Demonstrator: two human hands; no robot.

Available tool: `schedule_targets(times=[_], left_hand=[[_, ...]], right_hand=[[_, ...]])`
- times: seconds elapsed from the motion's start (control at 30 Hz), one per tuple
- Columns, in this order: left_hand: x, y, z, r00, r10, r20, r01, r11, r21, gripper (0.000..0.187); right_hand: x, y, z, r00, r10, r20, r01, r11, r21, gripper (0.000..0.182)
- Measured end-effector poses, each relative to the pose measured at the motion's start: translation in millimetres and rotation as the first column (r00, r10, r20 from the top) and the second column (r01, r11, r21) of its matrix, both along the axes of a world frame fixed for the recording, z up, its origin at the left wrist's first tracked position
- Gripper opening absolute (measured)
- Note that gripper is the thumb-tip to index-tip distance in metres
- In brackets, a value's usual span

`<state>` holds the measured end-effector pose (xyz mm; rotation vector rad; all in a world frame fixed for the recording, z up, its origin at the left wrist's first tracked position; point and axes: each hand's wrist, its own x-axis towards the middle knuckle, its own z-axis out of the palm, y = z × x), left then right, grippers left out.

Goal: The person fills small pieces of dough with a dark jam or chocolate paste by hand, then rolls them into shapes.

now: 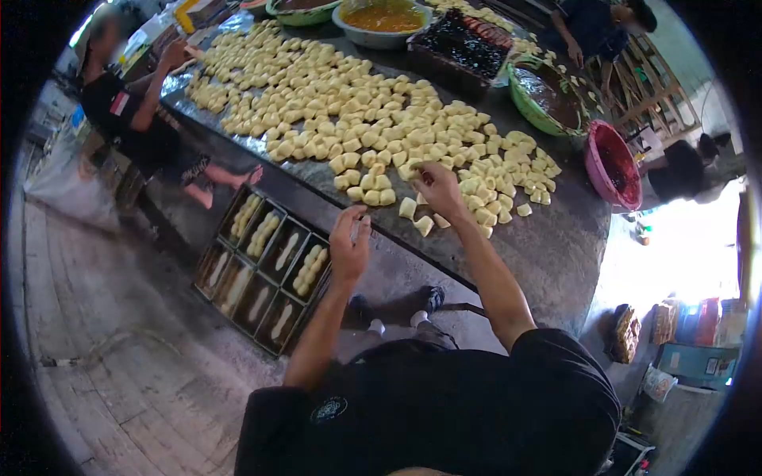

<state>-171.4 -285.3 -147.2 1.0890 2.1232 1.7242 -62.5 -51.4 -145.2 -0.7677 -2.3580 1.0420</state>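
Note:
Many small pale-yellow dough pieces are spread over the dark table. My right hand is over the near edge of the pile, fingers curled together beside a few loose dough pieces. A small dark-red spot shows between its fingertips; what it is I cannot make out. My left hand is raised just off the table's front edge, fingers slightly bent and apart, with nothing visible in it. Below and left of it is a sectioned baking tin; some compartments hold rows of dough pieces, others a pale strip along the bottom.
Along the far side stand a basin of orange filling, a dark-filled tray, a green basin and a pink basin. One person sits at the left; another is across the table.

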Motion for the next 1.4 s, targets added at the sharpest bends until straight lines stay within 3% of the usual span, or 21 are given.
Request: schedule_targets(times=[0.07,0.17,0.23,0.33,0.43,0.47,0.57,0.63,0.77,0.8,0.83,0.9,0.93,0.97,1.0,1.03,1.1,1.17,1.2,1.3,1.4], left_hand=[[19,26,35,1.000,-0.024,-0.002,0.024,0.995,0.094,0.026],[54,76,83,0.952,0.032,-0.306,0.092,0.920,0.381,0.030],[84,102,111,0.887,0.003,-0.463,0.223,0.873,0.434,0.038],[121,132,132,0.769,-0.150,-0.622,0.487,0.767,0.417,0.049],[159,165,162,0.672,-0.369,-0.642,0.711,0.564,0.421,0.051],[173,176,174,0.629,-0.455,-0.630,0.770,0.472,0.429,0.046],[215,198,194,0.513,-0.689,-0.512,0.838,0.272,0.473,0.032],[239,216,193,0.446,-0.764,-0.467,0.821,0.141,0.554,0.031],[257,260,171,0.423,-0.720,-0.550,0.841,0.087,0.534,0.061],[255,257,164,0.317,-0.948,-0.010,0.844,0.277,0.460,0.111],[262,280,151,0.378,-0.924,-0.062,0.736,0.259,0.625,0.145],[261,286,136,0.450,-0.865,0.224,0.616,0.482,0.623,0.146],[255,287,116,0.484,-0.841,0.240,0.634,0.527,0.567,0.137],[250,282,107,0.521,-0.812,0.263,0.654,0.578,0.488,0.134],[247,273,100,0.559,-0.778,0.288,0.665,0.627,0.405,0.131],[246,263,96,0.596,-0.740,0.313,0.668,0.672,0.318,0.128],[243,247,94,0.643,-0.696,0.320,0.667,0.714,0.213,0.108],[237,234,85,0.652,-0.681,0.332,0.690,0.715,0.110,0.100],[238,230,82,0.683,-0.664,0.304,0.661,0.739,0.127,0.085],[236,221,71,0.721,-0.623,0.304,0.628,0.773,0.093,0.078],[234,215,72,0.722,-0.594,0.353,0.603,0.792,0.099,0.071]], right_hand=[[17,-22,52,0.945,-0.204,-0.255,0.119,0.942,-0.314,0.035],[55,-41,92,0.933,-0.254,-0.254,0.052,0.796,-0.604,0.031],[89,-62,110,0.892,-0.144,-0.429,-0.239,0.655,-0.717,0.027],[148,-71,133,0.869,-0.201,-0.452,-0.104,0.819,-0.564,0.015],[200,-64,165,0.791,-0.401,-0.462,-0.086,0.675,-0.733,0.014],[222,-57,167,0.766,-0.319,-0.558,-0.217,0.689,-0.692,0.023],[264,-56,168,0.531,-0.497,-0.686,-0.439,0.530,-0.725,0.036],[284,-42,157,0.462,-0.384,-0.799,-0.588,0.542,-0.600,0.042],[276,8,125,0.129,-0.235,-0.963,-0.838,0.494,-0.233,0.043],[286,27,154,0.337,-0.138,-0.931,-0.715,0.607,-0.348,0.039],[289,56,168,0.512,-0.134,-0.849,-0.577,0.678,-0.455,0.033],[287,125,187,0.775,-0.199,-0.600,-0.285,0.737,-0.613,0.023],[274,179,181,0.780,-0.234,-0.581,-0.140,0.839,-0.526,0.022],[263,231,180,0.873,-0.242,-0.423,0.085,0.930,-0.357,0.022],[248,283,174,0.910,-0.228,-0.347,0.164,0.965,-0.202,0.024],[235,354,140,0.947,-0.166,-0.275,0.122,0.978,-0.170,0.031],[209,427,120,0.983,-0.140,0.121,0.102,0.955,0.280,0.029],[184,456,98,0.903,-0.215,0.372,0.041,0.905,0.423,0.026],[175,464,90,0.836,-0.270,0.478,0.000,0.871,0.492,0.025],[158,471,73,0.766,-0.285,0.577,-0.047,0.869,0.492,0.026],[149,485,72,0.808,0.073,0.585,-0.173,0.978,0.117,0.031]])
